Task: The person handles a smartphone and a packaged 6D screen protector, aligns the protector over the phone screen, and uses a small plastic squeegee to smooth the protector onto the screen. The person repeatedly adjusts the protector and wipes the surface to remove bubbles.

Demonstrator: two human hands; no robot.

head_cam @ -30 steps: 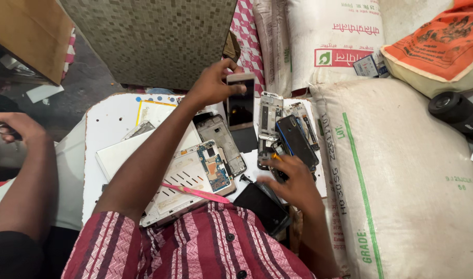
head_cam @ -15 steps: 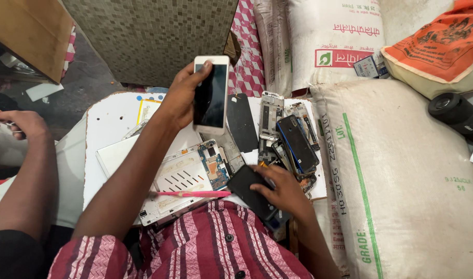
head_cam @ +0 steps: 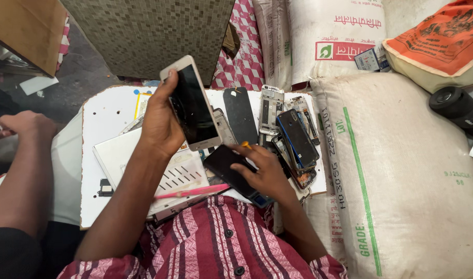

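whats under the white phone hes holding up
Under the white phone in the left hand, a grey phone part and the white board show; anything directly beneath is hidden.

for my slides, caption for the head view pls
Left hand lifts a white-framed phone; right hand rests on a black phone over the parts-strewn white board.

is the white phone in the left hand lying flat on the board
No, the left hand holds the white phone lifted and tilted above the white board, while the right hand rests on a black phone.
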